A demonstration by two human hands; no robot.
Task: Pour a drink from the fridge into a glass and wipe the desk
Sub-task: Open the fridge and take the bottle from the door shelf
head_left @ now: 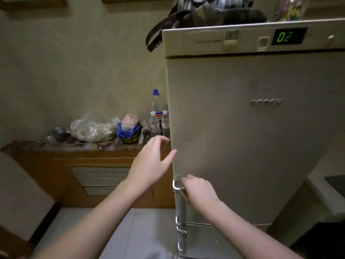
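At the fridge point(242, 137) door's left edge, your right hand point(198, 191) grips the handle point(180, 206); your left hand point(151, 161) hovers, fingers spread, holding nothing.

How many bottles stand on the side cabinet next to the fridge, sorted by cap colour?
Blue cap: 1, the tall bottle at the back.
White cap: 2, a small bottle and another small bottle against the fridge edge.
Total: 3 bottles.
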